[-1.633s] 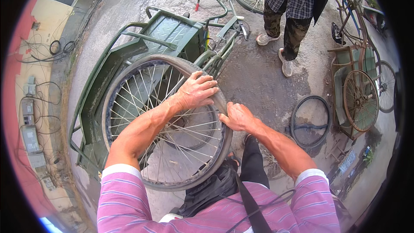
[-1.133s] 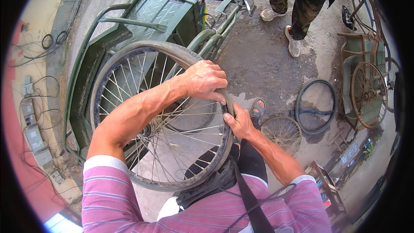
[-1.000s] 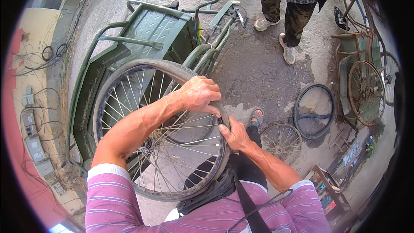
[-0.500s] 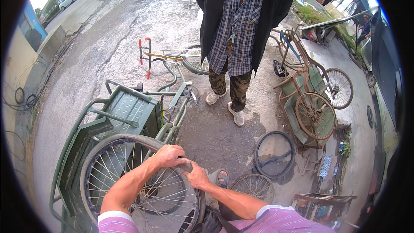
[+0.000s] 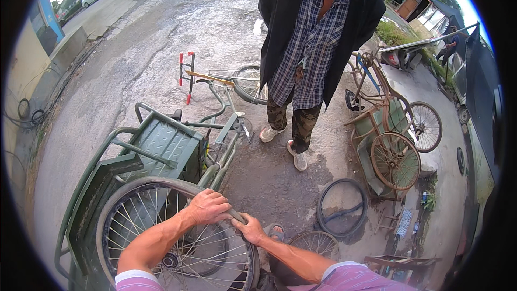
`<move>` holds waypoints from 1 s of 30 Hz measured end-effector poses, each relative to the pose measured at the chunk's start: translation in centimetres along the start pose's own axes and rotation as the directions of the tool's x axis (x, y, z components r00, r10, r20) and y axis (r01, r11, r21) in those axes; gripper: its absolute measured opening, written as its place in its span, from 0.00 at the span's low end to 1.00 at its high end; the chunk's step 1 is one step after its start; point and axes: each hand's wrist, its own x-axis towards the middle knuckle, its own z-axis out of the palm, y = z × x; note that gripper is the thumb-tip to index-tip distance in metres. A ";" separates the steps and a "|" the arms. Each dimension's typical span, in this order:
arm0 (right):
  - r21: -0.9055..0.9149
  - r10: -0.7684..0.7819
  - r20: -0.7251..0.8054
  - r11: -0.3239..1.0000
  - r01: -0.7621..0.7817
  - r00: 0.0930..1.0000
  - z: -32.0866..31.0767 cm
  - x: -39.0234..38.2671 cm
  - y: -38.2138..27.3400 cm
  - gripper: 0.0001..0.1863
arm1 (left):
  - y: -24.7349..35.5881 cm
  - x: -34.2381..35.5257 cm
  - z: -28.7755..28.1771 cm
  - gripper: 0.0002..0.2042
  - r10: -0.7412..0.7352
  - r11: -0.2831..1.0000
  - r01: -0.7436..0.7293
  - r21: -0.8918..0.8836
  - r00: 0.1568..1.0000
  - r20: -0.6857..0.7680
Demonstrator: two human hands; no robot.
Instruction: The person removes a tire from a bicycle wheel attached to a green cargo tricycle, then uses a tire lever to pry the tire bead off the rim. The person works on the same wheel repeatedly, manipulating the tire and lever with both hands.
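A spoked wheel (image 5: 169, 260) with a grey-black tyre (image 5: 161, 182) stands tilted in front of me, at the lower left. My left hand (image 5: 209, 207) is closed over the top right stretch of the tyre, fingers wrapped across it. Just to its right, my right hand (image 5: 250, 230) grips the same tyre, its thumb pressed on top. A short piece of tyre shows between the two hands. Behind the wheel lies a green cargo tricycle (image 5: 164, 143), tipped over, with its metal box and frame tubes.
A person (image 5: 323, 48) in a dark jacket and checked shirt stands ahead. Rusty tricycle (image 5: 385, 129) at right. A loose tyre (image 5: 320, 210) and a spoked wheel (image 5: 318, 243) lie on wet ground near my sandalled foot (image 5: 277, 231). A wooden frame (image 5: 401, 263) sits lower right.
The view has shifted slightly, so the surroundings sit lower in the picture. Both hands stay closed on the tyre, close together. The person ahead appears a little farther right.
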 end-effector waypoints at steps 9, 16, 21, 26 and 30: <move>0.530 0.166 0.254 0.800 -0.281 0.953 1.5 -3.4 6.8 0.33 | 1.4 2.3 1.5 0.17 0.055 0.986 -0.024 -0.166 0.981 0.187; 0.183 0.144 0.009 0.973 -0.143 0.990 0.6 -6.7 6.3 0.38 | 3.8 3.9 2.2 0.20 0.142 0.967 -0.108 -0.231 0.980 0.136; 0.320 0.094 0.081 0.940 -0.115 0.992 0.0 -7.9 4.7 0.40 | 7.9 4.7 2.1 0.17 0.048 0.999 -0.047 -0.024 0.998 0.032; 0.290 0.044 -0.037 0.957 -0.032 0.998 1.2 -9.3 6.0 0.38 | 10.0 6.7 2.9 0.19 -0.112 0.994 0.107 0.038 0.972 0.205; 0.497 0.099 0.138 0.854 -0.156 0.985 1.9 -9.1 8.1 0.39 | 10.0 7.4 3.5 0.22 -0.175 0.984 0.180 -0.001 0.958 0.227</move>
